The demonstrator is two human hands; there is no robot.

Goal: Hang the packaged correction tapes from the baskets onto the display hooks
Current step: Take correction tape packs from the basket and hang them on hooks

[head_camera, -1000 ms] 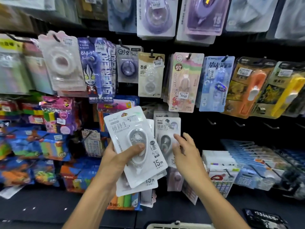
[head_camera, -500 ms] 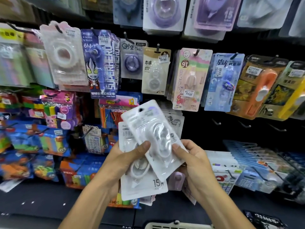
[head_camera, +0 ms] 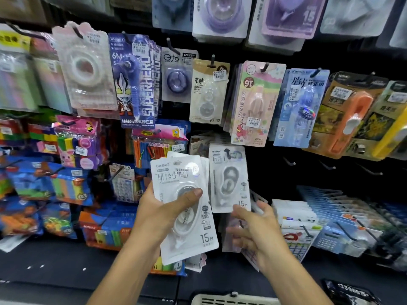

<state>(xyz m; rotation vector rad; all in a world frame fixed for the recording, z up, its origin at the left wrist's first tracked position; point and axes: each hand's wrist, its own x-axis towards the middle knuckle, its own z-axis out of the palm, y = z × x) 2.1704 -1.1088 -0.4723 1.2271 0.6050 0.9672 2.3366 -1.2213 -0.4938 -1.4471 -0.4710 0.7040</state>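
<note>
My left hand (head_camera: 163, 214) grips a small stack of white packaged correction tapes (head_camera: 185, 208), thumb curled across the front blister and fingers hidden behind the cards, so the stack stays fanned and upright and the next card can be peeled off by its top edge; just beyond my right fingertips, one white packet (head_camera: 229, 179) hangs on a display hook (head_camera: 226, 153), its punched slot threaded over the dark prong; my right hand (head_camera: 256, 230) sits just below that packet's bottom edge, fingers loosely spread and holding nothing, as far as I can tell only near the card, not gripping it; empty hooks (head_camera: 289, 162) lie well to the right of my right fingers; the pale rim of a basket (head_camera: 231, 300) shows below both wrists; half a second ago both hands pinched a tilted packet together above the stack; now that packet hangs on the hook and my right hand has let go.
</note>
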